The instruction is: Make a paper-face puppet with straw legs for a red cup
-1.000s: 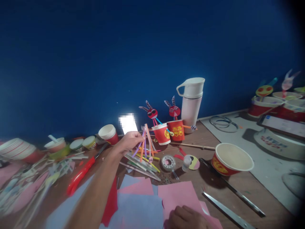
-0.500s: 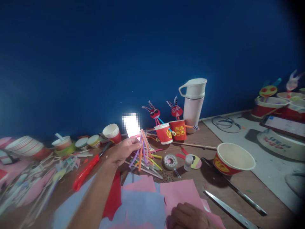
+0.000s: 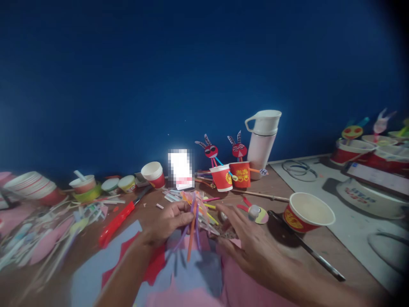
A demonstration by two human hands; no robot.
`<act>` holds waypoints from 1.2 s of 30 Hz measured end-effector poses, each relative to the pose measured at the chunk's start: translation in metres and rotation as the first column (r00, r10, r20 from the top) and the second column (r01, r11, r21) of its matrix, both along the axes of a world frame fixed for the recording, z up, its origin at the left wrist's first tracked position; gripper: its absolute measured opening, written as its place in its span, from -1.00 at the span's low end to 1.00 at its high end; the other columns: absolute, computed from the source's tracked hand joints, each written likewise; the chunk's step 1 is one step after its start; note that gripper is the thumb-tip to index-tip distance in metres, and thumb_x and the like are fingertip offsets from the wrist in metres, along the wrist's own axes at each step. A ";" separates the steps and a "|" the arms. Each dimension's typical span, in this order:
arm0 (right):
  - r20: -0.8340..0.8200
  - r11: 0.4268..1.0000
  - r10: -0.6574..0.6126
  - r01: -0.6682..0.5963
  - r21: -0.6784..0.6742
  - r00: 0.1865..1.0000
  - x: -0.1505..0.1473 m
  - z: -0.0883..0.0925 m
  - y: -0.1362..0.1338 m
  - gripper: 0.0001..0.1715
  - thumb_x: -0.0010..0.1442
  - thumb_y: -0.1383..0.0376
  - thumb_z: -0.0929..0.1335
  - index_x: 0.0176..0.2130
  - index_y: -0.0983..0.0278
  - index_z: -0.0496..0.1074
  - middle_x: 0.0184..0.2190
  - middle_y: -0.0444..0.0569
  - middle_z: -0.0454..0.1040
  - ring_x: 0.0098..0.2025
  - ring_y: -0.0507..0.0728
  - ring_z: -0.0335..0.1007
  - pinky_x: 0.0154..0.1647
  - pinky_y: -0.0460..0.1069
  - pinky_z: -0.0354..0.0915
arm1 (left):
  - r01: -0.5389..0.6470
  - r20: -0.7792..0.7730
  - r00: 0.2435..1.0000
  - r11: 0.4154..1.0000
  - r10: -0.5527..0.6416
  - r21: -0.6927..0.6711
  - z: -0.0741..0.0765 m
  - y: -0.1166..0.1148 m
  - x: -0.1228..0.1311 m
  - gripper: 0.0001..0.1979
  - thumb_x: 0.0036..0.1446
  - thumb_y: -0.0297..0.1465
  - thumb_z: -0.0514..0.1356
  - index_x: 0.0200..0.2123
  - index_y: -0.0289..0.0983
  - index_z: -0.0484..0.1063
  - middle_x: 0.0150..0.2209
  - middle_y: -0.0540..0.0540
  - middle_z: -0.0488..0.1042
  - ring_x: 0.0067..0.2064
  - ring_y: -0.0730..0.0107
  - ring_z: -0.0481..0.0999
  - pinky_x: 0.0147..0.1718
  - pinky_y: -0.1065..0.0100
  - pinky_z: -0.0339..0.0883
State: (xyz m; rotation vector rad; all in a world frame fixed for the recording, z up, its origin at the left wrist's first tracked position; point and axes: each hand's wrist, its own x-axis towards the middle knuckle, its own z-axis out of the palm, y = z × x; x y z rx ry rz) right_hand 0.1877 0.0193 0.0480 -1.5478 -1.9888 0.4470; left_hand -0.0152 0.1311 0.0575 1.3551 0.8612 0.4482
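Observation:
My left hand (image 3: pixel 174 219) pinches a small bunch of purple and orange drinking straws (image 3: pixel 191 226) above the paper sheets. The straws hang downward, casting shadows on a bluish sheet (image 3: pixel 188 266). To their right, my right hand (image 3: pixel 241 236) is spread, with thumb and fingers apart and nothing held. Behind the hands lies a pile of loose coloured straws (image 3: pixel 209 217). A roll of tape (image 3: pixel 223 216) is mostly hidden by my right fingers. Red paper (image 3: pixel 155 262) shows under my left wrist.
Red-handled scissors (image 3: pixel 118 224) lie left. Two red cups (image 3: pixel 221 178) with rabbit-faced figures stand by a white thermos (image 3: pixel 262 140). A paper bowl (image 3: pixel 308 213) sits right, beside a dark rod (image 3: pixel 319 258). Stacked cups (image 3: pixel 153 175) and a bright phone screen (image 3: pixel 181 168) are at the back.
My left hand has brought the straws nearer and lower. My right hand has risen from the pink paper, opened, and come up beside them. Its arm now covers the long metal blade at lower right.

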 end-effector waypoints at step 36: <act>-0.111 0.994 -0.052 0.041 -0.099 0.993 -0.031 0.001 0.041 -0.76 0.25 0.23 0.15 -0.32 0.22 0.33 -0.53 -0.14 0.41 -0.48 0.08 0.33 -0.49 -0.07 0.11 | -0.589 -0.030 0.779 0.747 0.626 0.307 -0.008 -0.076 -0.087 -0.74 0.06 -0.15 0.15 -0.42 -0.23 0.26 -0.64 0.10 0.29 -0.65 0.52 0.20 -0.67 0.49 0.07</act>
